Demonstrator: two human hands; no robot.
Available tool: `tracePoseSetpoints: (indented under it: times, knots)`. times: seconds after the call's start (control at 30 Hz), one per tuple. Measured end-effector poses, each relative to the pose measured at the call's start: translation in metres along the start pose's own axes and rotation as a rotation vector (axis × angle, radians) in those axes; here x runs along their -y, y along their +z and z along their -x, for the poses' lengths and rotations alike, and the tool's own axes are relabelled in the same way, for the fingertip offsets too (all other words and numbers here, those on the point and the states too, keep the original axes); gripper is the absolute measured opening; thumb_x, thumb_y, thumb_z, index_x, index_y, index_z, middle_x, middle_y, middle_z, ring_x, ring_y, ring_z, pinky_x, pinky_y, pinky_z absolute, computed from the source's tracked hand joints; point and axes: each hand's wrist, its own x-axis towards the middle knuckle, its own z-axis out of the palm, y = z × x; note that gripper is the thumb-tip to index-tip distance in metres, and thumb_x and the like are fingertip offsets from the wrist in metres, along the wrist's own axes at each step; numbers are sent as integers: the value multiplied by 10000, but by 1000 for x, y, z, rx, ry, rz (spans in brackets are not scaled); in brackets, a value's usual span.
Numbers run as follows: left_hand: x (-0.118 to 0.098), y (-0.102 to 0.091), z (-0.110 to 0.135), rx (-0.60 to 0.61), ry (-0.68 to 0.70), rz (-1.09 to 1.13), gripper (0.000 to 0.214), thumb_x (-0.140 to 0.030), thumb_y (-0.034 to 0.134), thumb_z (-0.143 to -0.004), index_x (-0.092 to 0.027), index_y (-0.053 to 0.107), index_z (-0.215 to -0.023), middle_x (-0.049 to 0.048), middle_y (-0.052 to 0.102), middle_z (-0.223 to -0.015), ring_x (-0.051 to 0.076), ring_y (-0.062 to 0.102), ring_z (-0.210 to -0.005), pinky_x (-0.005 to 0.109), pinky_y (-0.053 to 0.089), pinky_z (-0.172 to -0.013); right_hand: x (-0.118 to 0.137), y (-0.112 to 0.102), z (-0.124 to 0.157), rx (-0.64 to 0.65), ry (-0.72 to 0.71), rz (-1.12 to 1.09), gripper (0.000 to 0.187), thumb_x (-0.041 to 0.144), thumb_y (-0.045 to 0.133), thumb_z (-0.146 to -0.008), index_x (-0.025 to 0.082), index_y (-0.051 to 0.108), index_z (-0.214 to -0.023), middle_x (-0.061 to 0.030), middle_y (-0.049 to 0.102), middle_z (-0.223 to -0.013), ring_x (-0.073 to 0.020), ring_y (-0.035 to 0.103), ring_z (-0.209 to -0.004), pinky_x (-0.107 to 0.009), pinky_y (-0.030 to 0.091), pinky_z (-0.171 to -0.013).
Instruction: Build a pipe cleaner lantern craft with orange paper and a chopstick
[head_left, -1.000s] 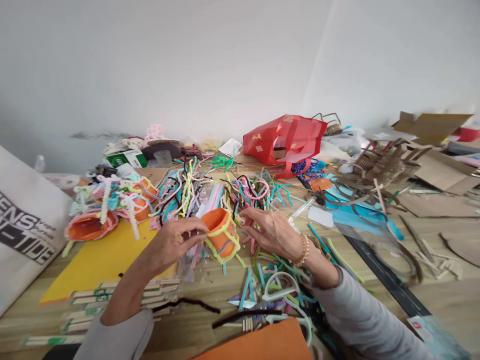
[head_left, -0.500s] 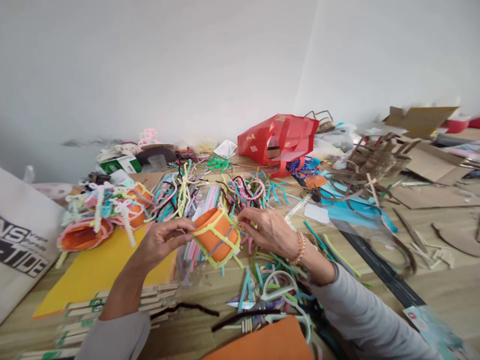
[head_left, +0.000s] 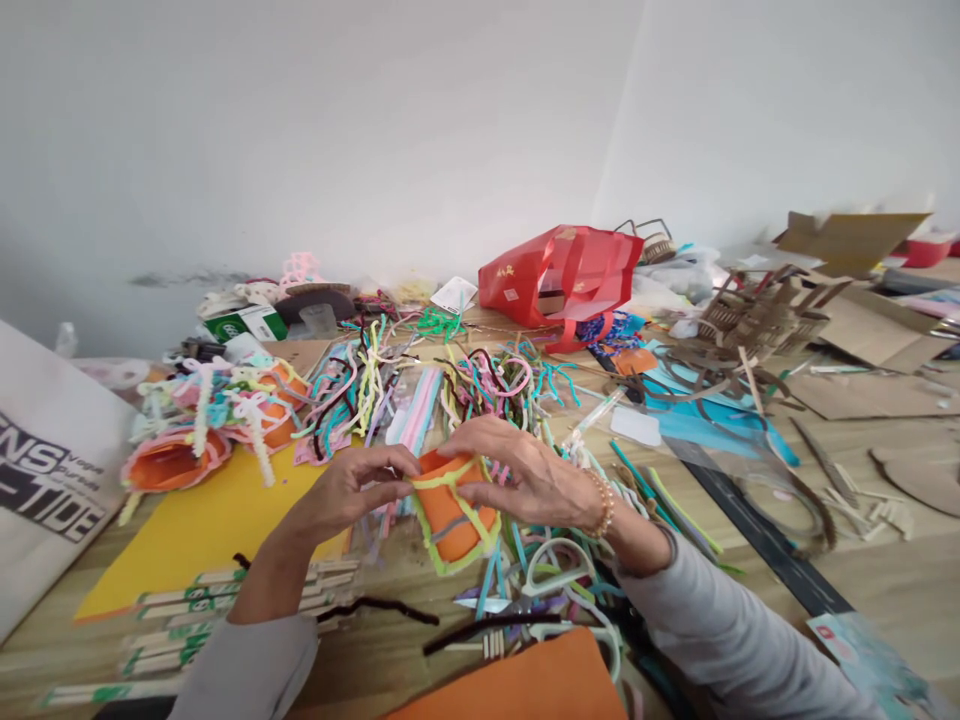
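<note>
Both my hands hold a small orange foam cup [head_left: 452, 512] trimmed with yellow-green pipe cleaners, just above the table. My left hand [head_left: 352, 490] pinches its rim on the left side. My right hand [head_left: 525, 475], with a bead bracelet at the wrist, curls over the top and right side of the cup. The cup is tilted, its mouth toward my left hand. A heap of coloured pipe cleaners [head_left: 450, 385] lies right behind it.
A yellow sheet [head_left: 187, 525] and finished orange cups [head_left: 176, 460] lie at the left. A red bag [head_left: 566, 275] stands behind. Cardboard scraps [head_left: 757, 325] cover the right. An orange sheet [head_left: 525, 690] and a dark pipe cleaner [head_left: 375, 608] lie near me.
My right hand moved from beside the cup onto its top. The cup dropped lower and turned, its mouth now facing my left hand.
</note>
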Motion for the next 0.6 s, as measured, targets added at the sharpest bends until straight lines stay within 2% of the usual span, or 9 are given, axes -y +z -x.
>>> tracePoseSetpoints:
  times: [0.17,0.3,0.43,0.6]
  knots:
    - [-5,8,-3,41,-7,-42,224,-364,611,-846,-151,677,-859,55,678,-845,175,630,-788,274,491,-734,-5,8,1,36,14,49,230,300,602,-900,146,603,-1070,-68,655,-984,-176,573,-961,-320,441,-896]
    - [-6,15,-4,45,-53,-36,254,-386,608,-839,-143,675,-866,35,645,-782,144,583,-682,249,470,-651,-6,13,1,66,50,115,125,238,578,-901,129,625,-942,-63,645,-865,-171,577,-830,-301,455,-808]
    - [-6,20,-6,15,-121,-49,291,-417,672,-771,-130,661,-821,0,590,-680,105,480,-552,215,389,-529,-8,16,2,101,55,117,123,181,528,-898,114,625,-935,-81,634,-851,-176,575,-788,-278,457,-727]
    - [-7,22,-7,23,-113,-80,280,-388,718,-721,-128,645,-791,-4,577,-694,108,458,-591,220,368,-568,-11,13,2,148,66,65,128,167,505,-903,135,626,-932,-68,633,-857,-167,574,-779,-269,454,-722]
